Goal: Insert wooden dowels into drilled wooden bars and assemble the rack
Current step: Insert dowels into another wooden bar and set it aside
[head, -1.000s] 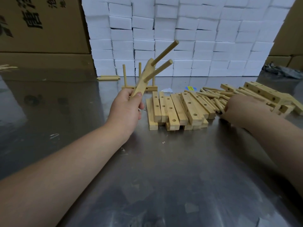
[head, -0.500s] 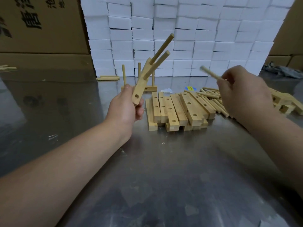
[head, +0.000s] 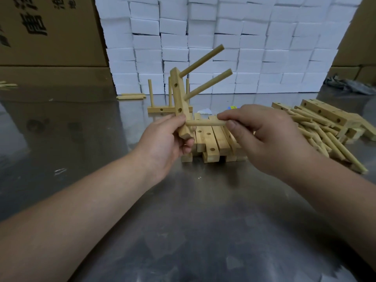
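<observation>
My left hand (head: 165,140) grips the lower end of a drilled wooden bar (head: 179,98), held nearly upright above the table. Two dowels (head: 205,58) stick out of the bar, pointing up and to the right. My right hand (head: 262,137) pinches a third dowel (head: 203,123) that lies level, its left tip at the bar's lower part beside my left thumb. Behind my hands lies a row of drilled bars (head: 211,139). To the right is a heap of loose dowels (head: 325,137).
A finished bar with three upright dowels (head: 160,108) stands behind. More drilled bars (head: 323,112) are piled at the far right. Two dowels (head: 130,96) lie at the foot of a wall of white blocks (head: 223,37). Cardboard boxes (head: 50,37) stand at left.
My right hand took a dowel from the heap and carried it left to the bar's lower end. My left hand turned the bar more upright.
</observation>
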A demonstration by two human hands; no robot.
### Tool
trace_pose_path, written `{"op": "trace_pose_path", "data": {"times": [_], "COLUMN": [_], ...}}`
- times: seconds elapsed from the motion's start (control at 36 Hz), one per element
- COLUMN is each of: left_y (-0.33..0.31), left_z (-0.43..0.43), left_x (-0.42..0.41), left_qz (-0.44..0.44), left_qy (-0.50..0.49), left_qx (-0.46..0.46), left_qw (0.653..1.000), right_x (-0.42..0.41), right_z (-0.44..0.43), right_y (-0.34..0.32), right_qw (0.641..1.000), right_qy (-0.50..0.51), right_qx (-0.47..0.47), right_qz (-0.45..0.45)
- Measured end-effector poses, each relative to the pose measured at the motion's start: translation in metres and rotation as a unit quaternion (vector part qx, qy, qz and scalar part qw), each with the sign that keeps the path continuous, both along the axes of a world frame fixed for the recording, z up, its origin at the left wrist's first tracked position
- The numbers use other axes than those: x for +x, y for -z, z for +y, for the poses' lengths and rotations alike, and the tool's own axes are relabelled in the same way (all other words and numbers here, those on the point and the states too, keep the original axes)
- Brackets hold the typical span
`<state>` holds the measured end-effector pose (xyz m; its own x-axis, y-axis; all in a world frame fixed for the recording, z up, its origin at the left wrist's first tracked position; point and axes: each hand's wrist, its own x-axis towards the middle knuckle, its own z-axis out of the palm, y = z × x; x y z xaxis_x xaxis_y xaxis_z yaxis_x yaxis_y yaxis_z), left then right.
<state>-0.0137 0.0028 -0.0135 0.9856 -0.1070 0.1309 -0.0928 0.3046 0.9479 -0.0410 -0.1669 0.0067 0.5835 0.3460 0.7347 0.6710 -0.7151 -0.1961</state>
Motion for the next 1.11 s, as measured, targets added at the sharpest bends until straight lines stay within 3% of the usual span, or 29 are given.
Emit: {"op": "trace_pose_path", "data": {"times": [0.58,1.11], "left_y": [0.002,-0.003], "left_z": [-0.003,-0.009], "left_x": [-0.002,-0.012], "left_qz": [-0.004,-0.029], "left_qy": [-0.051,-0.017], "left_qx": [0.049,0.066], "left_qw": [0.997,0.997], "right_x": [-0.003,0.000], "right_z": [0.005,0.007], "right_y": [0.004,0.005], "right_qw": [0.995,0.994], "right_qy": [-0.017,-0.070], "right_qx": [0.002,-0.054], "right_qz": [0.094,-0.058]}}
